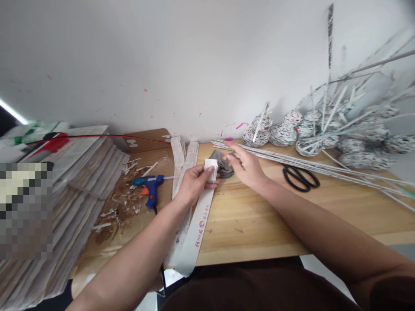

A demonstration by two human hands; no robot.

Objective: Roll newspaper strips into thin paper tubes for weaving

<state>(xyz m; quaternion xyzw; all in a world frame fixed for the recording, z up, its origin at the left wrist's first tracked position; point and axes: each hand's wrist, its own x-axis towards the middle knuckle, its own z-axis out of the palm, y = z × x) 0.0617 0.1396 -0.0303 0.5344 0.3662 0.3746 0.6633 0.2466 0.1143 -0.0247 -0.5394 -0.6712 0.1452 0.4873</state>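
Note:
My left hand (193, 183) pinches the upper end of a long paper strip (201, 216), thumb on top. Red and black print marks the strip, and its lower end curls over the table's front edge. To the right, my right hand (246, 166) is raised with its fingers apart and nothing visible in them. Behind and between the two hands lies a crumpled grey cloth (223, 166), partly hidden. More newspaper strips (178, 162) lie flat just left of my left hand.
A blue glue gun (152, 188) rests among paper scraps on the left, beside a tall newspaper stack (94, 185). Black-handled scissors (301, 178) and thin rolled paper sticks (292, 160) lie on the right. Several woven paper shapes (259, 129) stand along the wall.

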